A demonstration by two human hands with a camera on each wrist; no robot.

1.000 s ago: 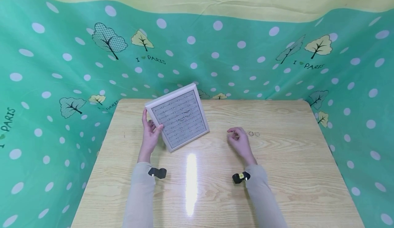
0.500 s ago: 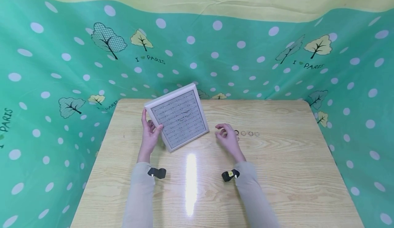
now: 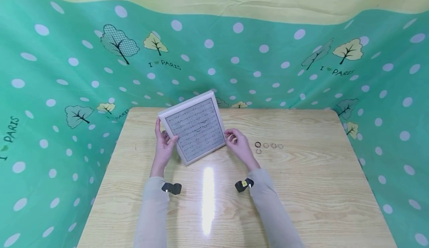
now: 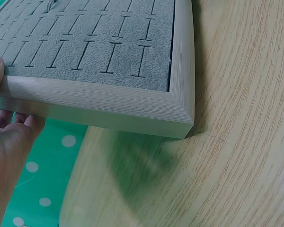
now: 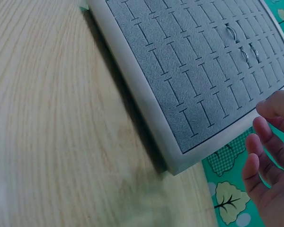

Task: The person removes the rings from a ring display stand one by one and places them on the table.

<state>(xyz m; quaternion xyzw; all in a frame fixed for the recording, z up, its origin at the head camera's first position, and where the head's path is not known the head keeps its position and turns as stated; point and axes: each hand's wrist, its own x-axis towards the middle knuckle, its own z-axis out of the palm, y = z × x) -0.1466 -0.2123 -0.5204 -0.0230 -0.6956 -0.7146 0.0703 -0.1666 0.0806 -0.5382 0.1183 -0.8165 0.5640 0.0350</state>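
A square ring display tray, with a pale wooden frame and grey slotted padding, stands tilted on the table. My left hand grips its left side, thumb on the front of the frame and fingers behind, as the left wrist view also shows. My right hand is at the tray's lower right edge. In the right wrist view its thumb lies over the rim, with the fingers curled along the outer side. Three rings sit in slots of the padding.
On the wooden table, right of my right hand, lie several loose rings, among them a dark ring and a pale ring. A green dotted curtain hangs around the table's back and sides.
My right hand has moved left from over the loose rings to the tray's right edge, uncovering those rings. The left hand and tray have stayed put.
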